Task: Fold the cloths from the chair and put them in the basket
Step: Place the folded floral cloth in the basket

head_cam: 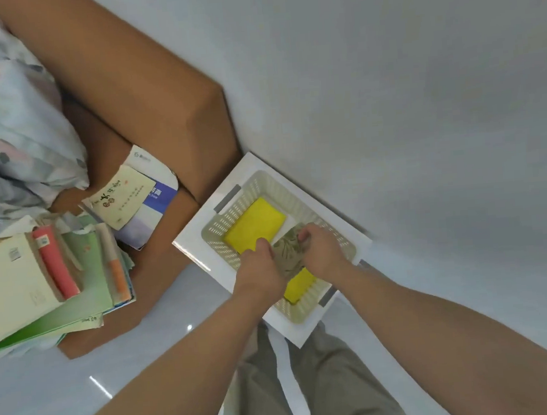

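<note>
Head view: left hand (259, 264) and right hand (322, 252) grip patterned cloth (287, 251), half hiding nearer yellow cloth (299, 286).

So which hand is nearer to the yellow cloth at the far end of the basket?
Left. The left hand lies at the near edge of that yellow cloth; the right hand is farther off, across the patterned cloth both hold.

A glossy pale grey floor (420, 97) carries a brown upholstered chair (145, 96) and, just beside its corner, a flat white rectangular stand (197, 251). On the stand sits a beige perforated plastic basket (226, 225). On the chair seat lie a slanted pile of green, cream and red books (42, 284), white and blue booklets (149, 200) and a crumpled pale floral fabric bundle (14, 129)
</note>
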